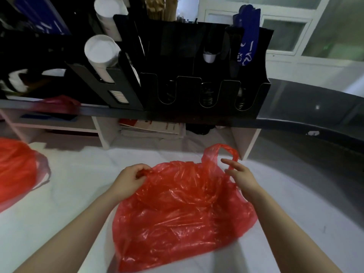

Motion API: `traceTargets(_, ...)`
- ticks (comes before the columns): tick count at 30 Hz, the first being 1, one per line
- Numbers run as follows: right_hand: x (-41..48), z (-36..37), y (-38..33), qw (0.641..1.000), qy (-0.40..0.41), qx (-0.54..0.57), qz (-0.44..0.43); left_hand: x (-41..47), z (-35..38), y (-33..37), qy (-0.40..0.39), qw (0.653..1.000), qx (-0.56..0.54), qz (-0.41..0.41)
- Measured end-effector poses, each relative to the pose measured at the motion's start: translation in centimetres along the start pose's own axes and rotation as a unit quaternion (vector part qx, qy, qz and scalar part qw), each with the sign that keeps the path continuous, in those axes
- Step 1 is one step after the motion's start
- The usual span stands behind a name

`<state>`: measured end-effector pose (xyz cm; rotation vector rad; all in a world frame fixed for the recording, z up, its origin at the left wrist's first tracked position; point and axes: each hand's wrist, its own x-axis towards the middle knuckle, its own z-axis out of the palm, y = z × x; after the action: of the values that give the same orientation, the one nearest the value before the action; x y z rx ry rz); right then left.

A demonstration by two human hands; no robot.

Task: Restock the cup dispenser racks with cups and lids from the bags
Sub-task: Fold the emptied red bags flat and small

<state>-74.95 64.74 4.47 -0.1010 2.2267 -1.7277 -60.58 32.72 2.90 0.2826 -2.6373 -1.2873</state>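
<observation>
Red bag (177, 209) lay on bench (78, 184), 6 o'clock. Left hand (130, 180) pinched its rim, probably to spread the mouth. Right hand (240, 174) loose-fingered, holding nothing, at handle loop (234, 152). Rack (197, 91) at 12 o'clock.

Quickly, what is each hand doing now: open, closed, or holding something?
Left hand: grips the bag at its edge.
Right hand: open, holding nothing.
</observation>
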Motion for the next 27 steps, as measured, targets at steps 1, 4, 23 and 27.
traceTargets(1,0.4,0.2,-0.2,1.0,-0.001,-0.003,0.01,-0.1,-0.3,-0.1,0.004,1.0,0.004,-0.001)
traceTargets(4,1.1,0.2,-0.7,0.999,0.037,-0.019,0.029,0.0,-1.7,-0.8,0.069,0.997,0.026,-0.023)
traceTargets(23,-0.8,-4.4,1.8,0.934,0.292,0.206,0.007,0.6,-6.8,-7.1,0.245,0.87,-0.324,-0.281)
traceTargets(27,-0.8,-4.8,1.1,0.906,0.267,0.325,0.051,1.0,-6.4,-6.6,0.288,0.884,-0.252,-0.269)
